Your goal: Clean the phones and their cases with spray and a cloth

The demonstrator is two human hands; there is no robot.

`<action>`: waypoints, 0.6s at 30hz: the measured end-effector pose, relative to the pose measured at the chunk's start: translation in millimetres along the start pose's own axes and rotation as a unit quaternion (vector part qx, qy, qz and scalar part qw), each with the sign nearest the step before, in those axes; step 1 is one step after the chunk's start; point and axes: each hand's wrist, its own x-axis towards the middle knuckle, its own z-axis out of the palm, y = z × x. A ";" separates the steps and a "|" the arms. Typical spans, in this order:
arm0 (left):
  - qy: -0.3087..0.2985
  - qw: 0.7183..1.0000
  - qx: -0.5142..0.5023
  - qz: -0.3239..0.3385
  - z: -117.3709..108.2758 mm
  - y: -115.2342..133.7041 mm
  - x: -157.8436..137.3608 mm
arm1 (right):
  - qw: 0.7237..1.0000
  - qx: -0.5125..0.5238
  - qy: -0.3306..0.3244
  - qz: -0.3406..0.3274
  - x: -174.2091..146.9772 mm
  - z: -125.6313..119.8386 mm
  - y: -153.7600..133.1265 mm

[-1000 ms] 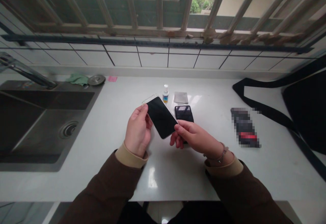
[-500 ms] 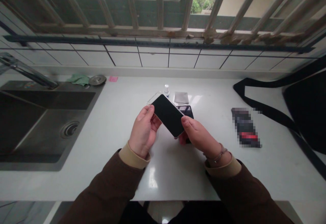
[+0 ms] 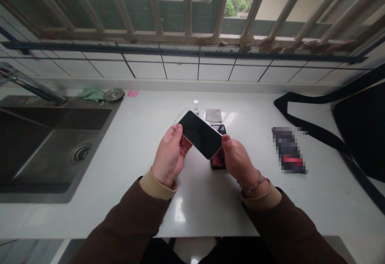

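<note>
A smartphone [image 3: 200, 135] with a dark screen is held tilted above the counter, between both hands. Past its upper left end sticks out a clear phone case [image 3: 181, 115], partly off the phone. My left hand [image 3: 171, 150] is closed on the left side, thumb on the edge where phone and case meet. At the phone's right edge, my right hand [image 3: 239, 156] grips with its thumb along the side; its fingers are partly hidden. Below, on the counter, lies a second phone [image 3: 220, 128], half covered by the held one and my right hand.
Behind the phone stand a small white-capped bottle [image 3: 196, 105] and a folded grey cloth [image 3: 213, 115]. A sink [image 3: 104, 144] is on the left, with a green rag [image 3: 92, 93] and a metal strainer [image 3: 114, 94]. To the right lie a blurred-out item [image 3: 288, 150] and a black bag [image 3: 361, 123].
My right thumb has moved from the phone's front face out to its right edge, and the hand has shifted slightly right. The phone has turned a little; my left hand is nearly still.
</note>
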 end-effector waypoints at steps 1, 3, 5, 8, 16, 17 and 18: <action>-0.008 1.000 0.009 -0.007 0.4 -0.8 -0.9 | 1.000 -0.005 0.019 -0.003 -0.3 -0.1 0.3; -0.026 0.999 0.024 -0.022 0.9 -2.4 -2.4 | 0.999 0.004 0.046 0.000 -0.4 -0.3 0.8; -0.038 0.998 0.032 -0.026 1.2 -3.1 -3.3 | 0.998 0.025 0.060 0.009 -0.1 -0.1 0.8; -0.048 0.998 0.039 -0.013 1.5 -2.0 -4.3 | 0.996 0.062 0.062 0.025 0.7 1.0 1.0; -0.090 0.994 0.052 0.039 5.2 5.0 -11.9 | 0.981 0.180 0.058 0.044 2.9 2.6 7.9; -0.095 0.993 0.047 0.045 6.6 6.3 -13.5 | 0.976 0.205 0.053 0.048 3.4 3.4 7.1; -0.101 0.993 0.039 0.050 8.1 7.8 -15.2 | 0.969 0.235 0.047 0.056 4.0 4.3 5.8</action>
